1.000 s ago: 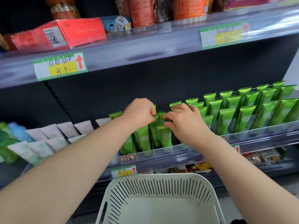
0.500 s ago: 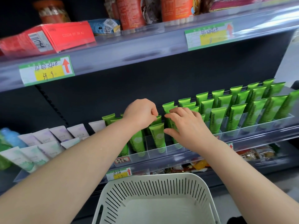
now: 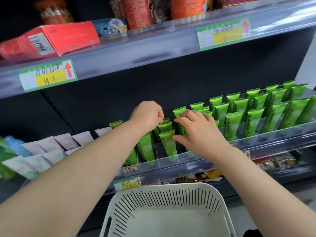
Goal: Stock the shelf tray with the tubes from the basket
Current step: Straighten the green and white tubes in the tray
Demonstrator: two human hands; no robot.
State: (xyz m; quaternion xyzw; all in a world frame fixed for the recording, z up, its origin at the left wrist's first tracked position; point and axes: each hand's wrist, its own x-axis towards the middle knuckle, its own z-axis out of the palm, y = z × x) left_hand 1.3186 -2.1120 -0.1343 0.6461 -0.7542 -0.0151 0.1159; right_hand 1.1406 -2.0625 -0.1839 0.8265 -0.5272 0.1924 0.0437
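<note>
In the clear tray (image 3: 266,138) on dark shelving (image 3: 171,79), left hand (image 3: 147,113) pinches a tube (image 3: 165,127), right hand (image 3: 200,132) lies splayed

One wide-angle head-worn camera looks forward and down, close to the dark metal shelving back panel (image 3: 171,79). The clear plastic divided tray (image 3: 290,130) of glossy green plastic tubes (image 3: 233,124) sits mid-frame, and the pale slotted plastic basket (image 3: 171,189) lies at the bottom edge.
</note>
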